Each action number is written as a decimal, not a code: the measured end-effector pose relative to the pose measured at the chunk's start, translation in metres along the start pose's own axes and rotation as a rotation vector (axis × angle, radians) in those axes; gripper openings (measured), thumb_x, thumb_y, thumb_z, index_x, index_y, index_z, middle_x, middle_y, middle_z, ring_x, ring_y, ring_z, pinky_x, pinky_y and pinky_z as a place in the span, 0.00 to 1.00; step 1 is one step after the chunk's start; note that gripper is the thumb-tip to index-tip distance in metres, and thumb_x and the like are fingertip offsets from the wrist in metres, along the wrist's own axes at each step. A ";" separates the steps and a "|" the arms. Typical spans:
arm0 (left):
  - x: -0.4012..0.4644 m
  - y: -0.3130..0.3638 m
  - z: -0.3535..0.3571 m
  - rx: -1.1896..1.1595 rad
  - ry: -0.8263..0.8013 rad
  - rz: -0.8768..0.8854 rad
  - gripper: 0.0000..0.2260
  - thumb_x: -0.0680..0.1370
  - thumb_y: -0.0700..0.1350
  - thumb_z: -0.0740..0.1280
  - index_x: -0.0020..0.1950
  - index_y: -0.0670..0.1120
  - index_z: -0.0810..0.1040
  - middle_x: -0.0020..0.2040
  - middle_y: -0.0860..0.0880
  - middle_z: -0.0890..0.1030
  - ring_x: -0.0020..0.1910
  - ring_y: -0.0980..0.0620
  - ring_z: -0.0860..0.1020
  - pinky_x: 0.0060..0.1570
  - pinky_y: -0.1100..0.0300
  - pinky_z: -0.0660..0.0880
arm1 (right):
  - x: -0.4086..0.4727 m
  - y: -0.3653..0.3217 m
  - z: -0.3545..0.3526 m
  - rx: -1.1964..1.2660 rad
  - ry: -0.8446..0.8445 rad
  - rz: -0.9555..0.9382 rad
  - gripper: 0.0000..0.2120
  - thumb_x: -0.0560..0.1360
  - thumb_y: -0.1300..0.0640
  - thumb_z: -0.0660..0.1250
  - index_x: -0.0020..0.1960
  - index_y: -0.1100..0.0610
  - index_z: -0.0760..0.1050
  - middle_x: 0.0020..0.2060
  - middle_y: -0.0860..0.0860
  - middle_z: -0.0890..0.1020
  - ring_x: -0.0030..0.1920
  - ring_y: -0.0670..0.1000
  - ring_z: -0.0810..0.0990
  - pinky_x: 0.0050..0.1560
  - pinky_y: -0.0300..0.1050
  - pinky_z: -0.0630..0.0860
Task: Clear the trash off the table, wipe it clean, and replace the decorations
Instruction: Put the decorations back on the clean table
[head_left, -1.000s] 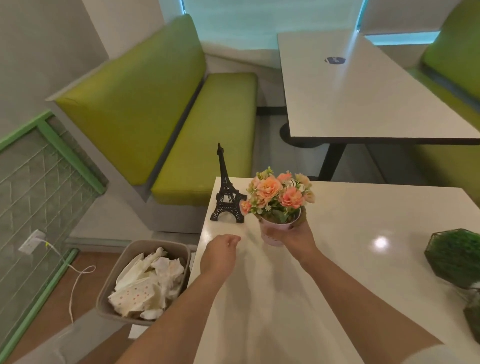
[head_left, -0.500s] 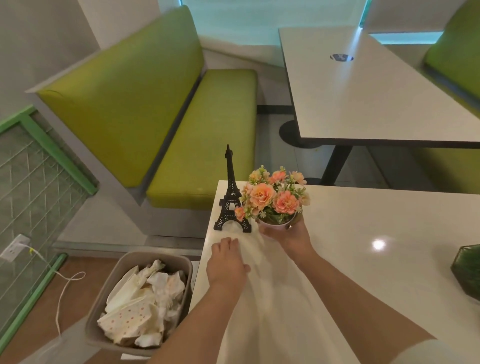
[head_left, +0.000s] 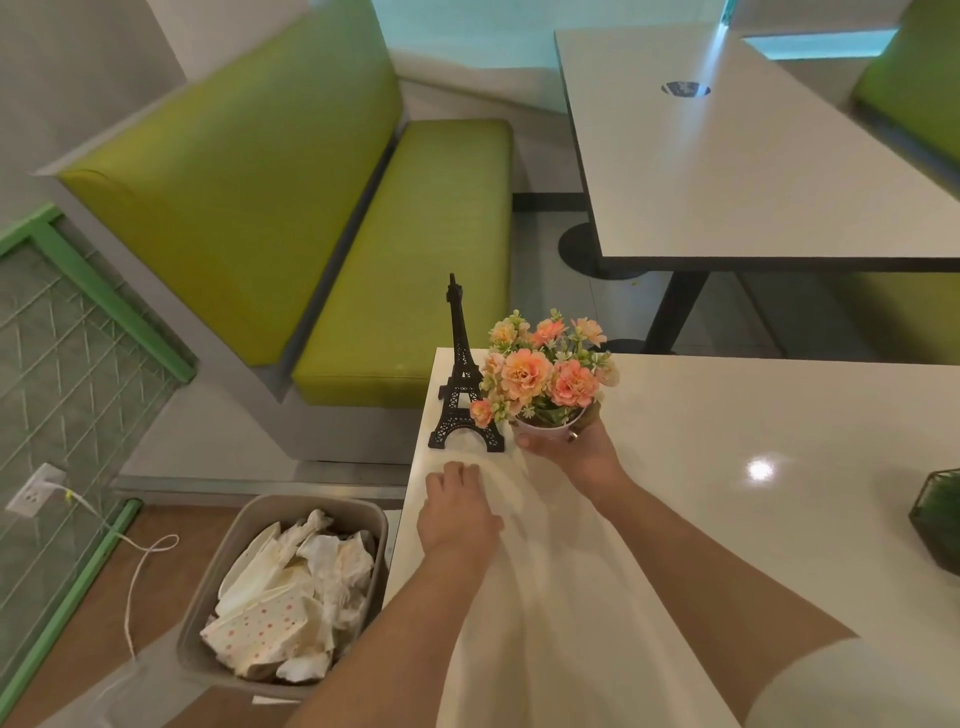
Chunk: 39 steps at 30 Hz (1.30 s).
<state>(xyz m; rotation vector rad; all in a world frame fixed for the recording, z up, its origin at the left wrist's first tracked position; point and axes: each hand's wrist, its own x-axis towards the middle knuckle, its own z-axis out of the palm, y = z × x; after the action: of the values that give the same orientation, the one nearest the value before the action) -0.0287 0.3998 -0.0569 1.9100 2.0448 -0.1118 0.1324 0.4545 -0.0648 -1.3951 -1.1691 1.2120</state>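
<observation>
The left hand (head_left: 457, 512) lies flat with fingers together, pressing a white cloth (head_left: 545, 597) onto the desk (head_left: 753, 415). At its 1 o'clock, the right hand (head_left: 569, 449) grips one flower pot (head_left: 545, 384), seemingly raised. Best to wipe beneath it, then lower it upright beside the one tower model (head_left: 462, 384) at 12 o'clock. One full trash bin (head_left: 291, 592) sits at 8 o'clock.

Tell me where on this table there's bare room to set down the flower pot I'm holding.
The widest bare stretch of the table lies right of the flower pot, between the right hand and the green plant holder. The near-left corner is crowded: the Eiffel tower model stands there, with the left hand pressing a white cloth.
</observation>
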 end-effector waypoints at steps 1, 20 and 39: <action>0.001 -0.001 -0.001 0.002 -0.014 0.004 0.30 0.78 0.56 0.66 0.75 0.48 0.58 0.72 0.49 0.61 0.69 0.47 0.61 0.57 0.55 0.71 | -0.002 -0.002 -0.001 0.006 -0.006 0.022 0.39 0.60 0.64 0.83 0.67 0.53 0.72 0.59 0.49 0.81 0.60 0.50 0.79 0.57 0.52 0.80; 0.033 0.044 -0.034 -1.133 0.005 -0.005 0.22 0.80 0.49 0.65 0.73 0.45 0.68 0.68 0.48 0.74 0.66 0.48 0.71 0.52 0.67 0.65 | -0.010 -0.025 -0.023 0.065 0.069 0.192 0.19 0.80 0.54 0.63 0.70 0.51 0.70 0.63 0.49 0.77 0.64 0.51 0.74 0.62 0.47 0.70; -0.020 -0.005 -0.027 -1.309 0.143 -0.075 0.24 0.79 0.37 0.66 0.74 0.40 0.63 0.68 0.44 0.72 0.61 0.52 0.73 0.47 0.73 0.69 | -0.073 -0.036 0.031 0.174 0.052 0.179 0.19 0.77 0.60 0.66 0.67 0.50 0.72 0.60 0.49 0.79 0.61 0.50 0.77 0.65 0.54 0.73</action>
<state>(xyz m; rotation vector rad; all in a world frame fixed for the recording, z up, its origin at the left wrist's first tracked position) -0.0385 0.3883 -0.0265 0.9837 1.5211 1.0799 0.0939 0.3879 -0.0235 -1.4127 -0.8948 1.3598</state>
